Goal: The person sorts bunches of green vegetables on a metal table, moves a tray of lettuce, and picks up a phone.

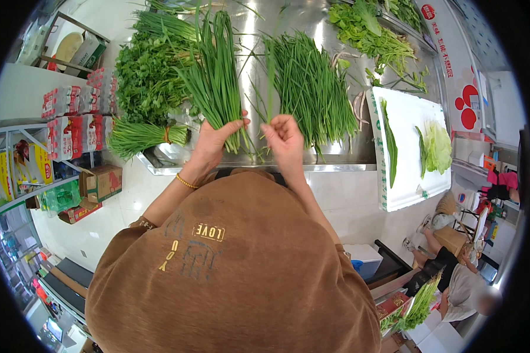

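My left hand [216,139] grips a bunch of garlic chives [218,75] near its cut ends, with the leaves fanning away from me over the metal counter [256,165]. Between the thumb and fingers of my right hand [286,139] is a thin chive stalk [270,84], held upright in view and partly blurred. Just right of that hand lies a wide heap of loose chives [316,88]. A tied bundle of chives [145,136], bound with an orange-brown band, rests at the counter's near left corner. Behind it spreads a pile of leafy coriander-like greens [150,79].
A white foam box lid [406,176] with lettuce leaves [436,148] sits at the right. More leafy greens [375,37] lie at the far right. Shrink-wrapped bottle packs [70,137] and a cardboard box [100,185] stand left. A seated person [461,287] is at lower right.
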`<state>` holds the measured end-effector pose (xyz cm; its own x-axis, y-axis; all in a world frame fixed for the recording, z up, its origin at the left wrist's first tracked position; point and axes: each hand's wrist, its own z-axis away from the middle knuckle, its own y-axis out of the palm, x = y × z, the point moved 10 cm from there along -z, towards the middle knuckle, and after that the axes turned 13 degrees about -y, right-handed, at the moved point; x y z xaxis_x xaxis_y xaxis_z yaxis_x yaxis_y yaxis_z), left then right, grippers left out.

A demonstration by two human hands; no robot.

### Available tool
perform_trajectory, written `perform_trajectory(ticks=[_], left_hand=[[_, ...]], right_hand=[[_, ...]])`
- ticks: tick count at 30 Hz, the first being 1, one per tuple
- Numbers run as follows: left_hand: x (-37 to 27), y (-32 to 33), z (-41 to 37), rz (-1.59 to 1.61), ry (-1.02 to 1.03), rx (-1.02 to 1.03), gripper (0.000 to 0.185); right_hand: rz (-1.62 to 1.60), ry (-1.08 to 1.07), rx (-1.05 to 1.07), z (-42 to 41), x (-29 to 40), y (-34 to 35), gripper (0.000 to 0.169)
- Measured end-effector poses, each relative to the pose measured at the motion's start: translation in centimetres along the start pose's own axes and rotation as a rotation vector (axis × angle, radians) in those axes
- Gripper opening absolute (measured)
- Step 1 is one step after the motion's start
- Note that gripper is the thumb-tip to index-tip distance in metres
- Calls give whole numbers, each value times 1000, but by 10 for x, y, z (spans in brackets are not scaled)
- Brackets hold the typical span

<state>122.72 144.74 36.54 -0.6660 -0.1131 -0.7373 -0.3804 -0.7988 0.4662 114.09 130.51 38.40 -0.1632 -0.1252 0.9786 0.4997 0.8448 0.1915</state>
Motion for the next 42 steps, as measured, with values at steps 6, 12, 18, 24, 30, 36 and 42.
perform_trajectory(ticks=[6,12,18,24,30,36,42], left_hand=[[17,-4,3,44,-72,-47,28],[-8,-21,21,38,-130,-92,21],[-27,-47,45,-50,-133,-22,21],[-38,-49,74,-96,-140,-26,21],[-29,-42,93,-168,-148,-64,25],[-20,-31,109,-281,-165,-126,19],[-7,-21,125,-248,-173,-236,9]], right_hand=[[353,-122,245,15,-2,34,18],[301,-226,338,9,14,54,15],[114,-90,140,-20,11,41,16],[22,-126,114,-57,42,32,14],[-60,-57,237,-71,64,37,21],[-365,132,259,-73,42,41,24],[-384,182,420,-66,55,39,22]])
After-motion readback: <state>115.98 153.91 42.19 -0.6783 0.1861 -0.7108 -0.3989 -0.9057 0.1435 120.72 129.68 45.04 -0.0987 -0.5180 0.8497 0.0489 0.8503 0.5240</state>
